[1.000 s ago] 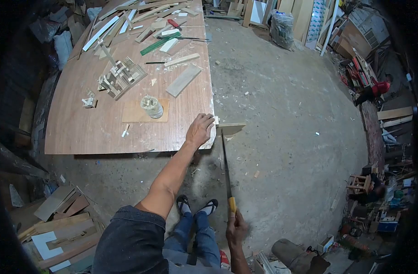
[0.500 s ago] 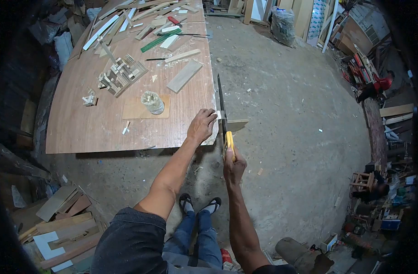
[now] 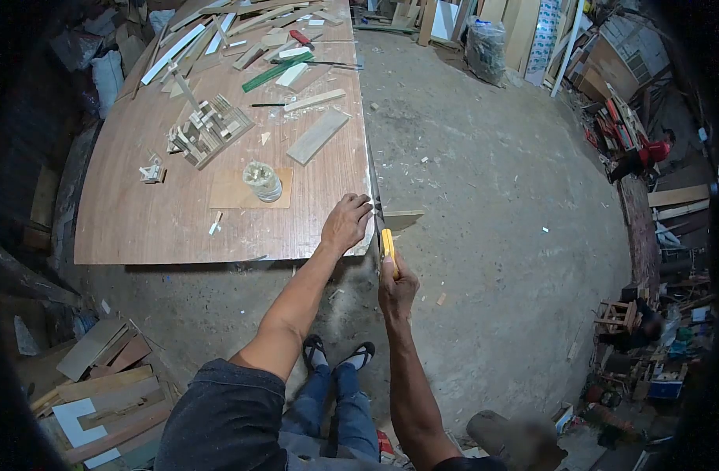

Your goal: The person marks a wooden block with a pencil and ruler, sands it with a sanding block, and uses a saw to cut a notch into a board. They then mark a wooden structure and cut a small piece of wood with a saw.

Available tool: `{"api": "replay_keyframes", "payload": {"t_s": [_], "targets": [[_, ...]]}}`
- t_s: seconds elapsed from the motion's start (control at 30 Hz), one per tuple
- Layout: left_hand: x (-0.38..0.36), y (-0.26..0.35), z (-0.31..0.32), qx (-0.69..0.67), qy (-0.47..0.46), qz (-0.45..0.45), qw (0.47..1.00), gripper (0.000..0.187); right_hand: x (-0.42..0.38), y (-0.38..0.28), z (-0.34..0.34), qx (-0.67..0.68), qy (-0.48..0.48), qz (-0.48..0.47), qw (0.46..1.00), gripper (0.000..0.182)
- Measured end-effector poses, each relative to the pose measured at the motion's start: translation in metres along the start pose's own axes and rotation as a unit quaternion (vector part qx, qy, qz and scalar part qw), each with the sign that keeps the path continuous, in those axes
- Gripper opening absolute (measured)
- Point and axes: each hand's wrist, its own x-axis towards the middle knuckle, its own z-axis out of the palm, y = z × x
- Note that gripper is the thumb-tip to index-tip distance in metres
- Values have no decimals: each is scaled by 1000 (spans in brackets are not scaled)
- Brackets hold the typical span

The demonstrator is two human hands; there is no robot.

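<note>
My right hand [image 3: 399,289] is wrapped round the yellow handle of a handsaw [image 3: 388,243]. Its narrow dark blade points away from me along the right edge of the wooden worktable [image 3: 179,235]. At that edge my left hand [image 3: 346,223] bears down with bent fingers, right beside the blade. The small pale wood piece under its fingertips is mostly hidden now; its end showed half a second ago. Just right of the blade, a flat board end [image 3: 405,217] juts out below tabletop level.
On the table are a jar [image 3: 262,181] on a thin board, a small wooden model [image 3: 206,129], a grey-brown plank [image 3: 318,135] and many wood strips [image 3: 218,31]. Scrap boards [image 3: 112,400] lie lower left. Two other people are at the far right, one in red [image 3: 655,151].
The saw and my right hand have shifted slightly left, closer to the table edge. The pale end of the wood piece no longer shows clearly beside my left fingertips.
</note>
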Motion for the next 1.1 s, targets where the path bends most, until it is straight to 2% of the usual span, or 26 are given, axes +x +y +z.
{"api": "replay_keyframes", "payload": {"t_s": [0.17,0.27,0.47,0.57,0.63,0.73,0.8,0.87,0.93,1.0,1.03,1.07,1.1], "targets": [[1,0,1,19,-18,0,1000,20,1,-8,-2,-9,7,-5,1000,33],[1,-2,3,29,-13,1,1000,21,0,-16,-4,-22,-22,-3,1000,32],[2,0,2,14,-20,-18,1000,23,-9,-10,0,-28,-1,2,1000,32],[2,-2,4,12,-19,-24,999,23,-28,-1,-6,8,47,-29,998,33],[3,2,2,12,-23,-27,999,23,-44,-33,-28,-63,-27,67,995,32],[5,1,-1,24,-29,-21,999,24,-66,-25,-42,-112,-76,102,986,31],[4,3,2,11,-18,-33,999,22,-121,38,-52,-144,-137,127,972,29],[17,-9,4,14,4,-23,1000,22,-207,108,-60,-136,-32,38,989,30],[-16,-4,11,4,-20,-28,999,21,-233,95,-86,-220,-50,152,962,30],[4,-3,4,-42,-1,-40,998,22,-214,78,-102,-171,-7,150,974,30],[3,-6,2,-48,-20,-38,998,33,-206,75,-113,-133,26,147,980,30],[3,-3,-1,-48,-18,-37,998,33,-200,76,-120,-133,27,145,980,30],[2,1,-3,-67,-13,-71,995,41,-198,77,-128,-98,48,144,984,32]]}}
